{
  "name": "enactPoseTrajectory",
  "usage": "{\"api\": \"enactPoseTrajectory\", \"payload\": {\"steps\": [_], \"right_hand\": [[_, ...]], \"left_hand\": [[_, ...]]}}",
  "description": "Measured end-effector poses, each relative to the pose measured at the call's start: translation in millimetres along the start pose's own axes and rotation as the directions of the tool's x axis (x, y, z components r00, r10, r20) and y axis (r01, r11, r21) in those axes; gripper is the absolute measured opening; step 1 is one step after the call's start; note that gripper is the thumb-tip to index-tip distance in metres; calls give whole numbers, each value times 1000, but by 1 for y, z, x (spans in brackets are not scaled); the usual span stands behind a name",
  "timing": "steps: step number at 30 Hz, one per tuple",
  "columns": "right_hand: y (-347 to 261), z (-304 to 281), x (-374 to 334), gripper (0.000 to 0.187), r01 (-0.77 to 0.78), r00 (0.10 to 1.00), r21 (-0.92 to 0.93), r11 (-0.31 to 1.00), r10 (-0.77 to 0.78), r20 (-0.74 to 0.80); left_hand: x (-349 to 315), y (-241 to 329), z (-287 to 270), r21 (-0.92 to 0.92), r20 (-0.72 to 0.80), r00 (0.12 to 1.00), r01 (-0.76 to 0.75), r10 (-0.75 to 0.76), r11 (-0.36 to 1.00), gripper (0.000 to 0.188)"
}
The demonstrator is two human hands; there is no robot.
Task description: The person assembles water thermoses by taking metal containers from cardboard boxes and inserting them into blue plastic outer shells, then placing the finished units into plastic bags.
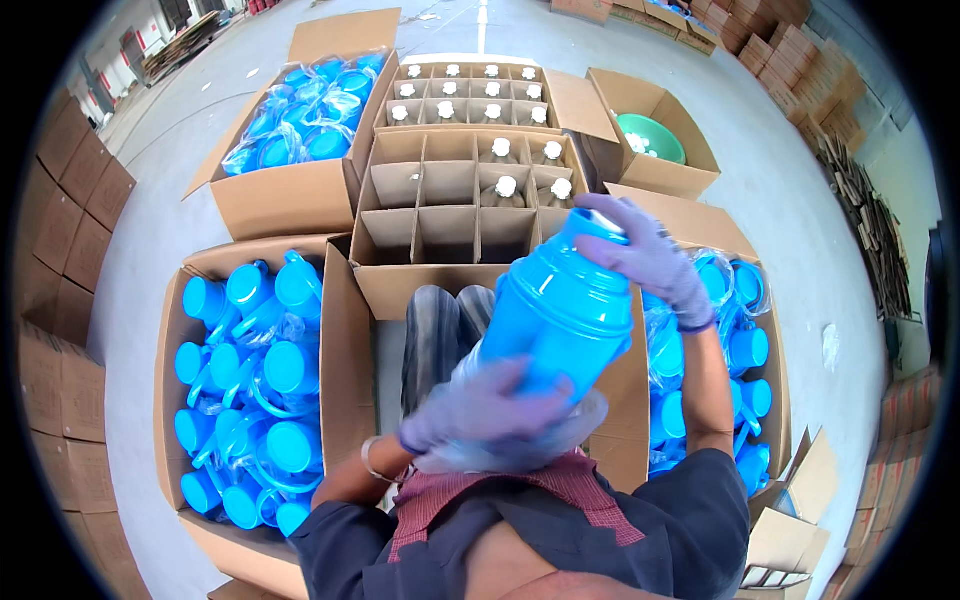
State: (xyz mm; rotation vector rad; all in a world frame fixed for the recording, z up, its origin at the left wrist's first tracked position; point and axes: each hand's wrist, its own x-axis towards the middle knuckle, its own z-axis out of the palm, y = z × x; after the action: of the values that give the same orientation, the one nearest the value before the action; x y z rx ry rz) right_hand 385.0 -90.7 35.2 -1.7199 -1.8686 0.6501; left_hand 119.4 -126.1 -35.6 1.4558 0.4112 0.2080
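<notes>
A blue plastic vacuum flask body (pixel 565 310) is tilted in front of my chest, its narrow neck pointing up and away. My left hand (pixel 485 405), gloved in pale purple and smeared by motion, is closed round its lower part. Clear plastic film (pixel 560 435) bunches below that hand. My right hand (pixel 650 255), also gloved, curls its fingers over the neck. Something pale shows at the neck opening, partly hidden by the fingers. Just beyond stands a divided carton (pixel 440 280) with several white-capped bottles (pixel 504 190) in its right-hand cells.
A carton (pixel 345 400) of blue handled lids (pixel 290 367) stands at my left, another carton of blue parts (pixel 748 348) at my right. Farther off are a carton of bagged blue pieces (pixel 327 145), a second divided carton (pixel 420 85) and a carton holding a green basin (pixel 655 135).
</notes>
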Motion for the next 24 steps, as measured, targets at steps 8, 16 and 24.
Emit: {"api": "enactPoseTrajectory", "payload": {"steps": [8,16,24], "right_hand": [[2,7,8,55,-124,987,244,962,94,131],[16,11,18,59,-134,978,222,966,92,190],[21,16,29,54,11,991,242,970,-43,130]], "left_hand": [[7,-18,13,377,-68,928,-316,367,870,26],[22,-1,34,370,-165,964,-135,208,919,27],[9,0,-11,7,-201,979,-40,40,999,25]]}}
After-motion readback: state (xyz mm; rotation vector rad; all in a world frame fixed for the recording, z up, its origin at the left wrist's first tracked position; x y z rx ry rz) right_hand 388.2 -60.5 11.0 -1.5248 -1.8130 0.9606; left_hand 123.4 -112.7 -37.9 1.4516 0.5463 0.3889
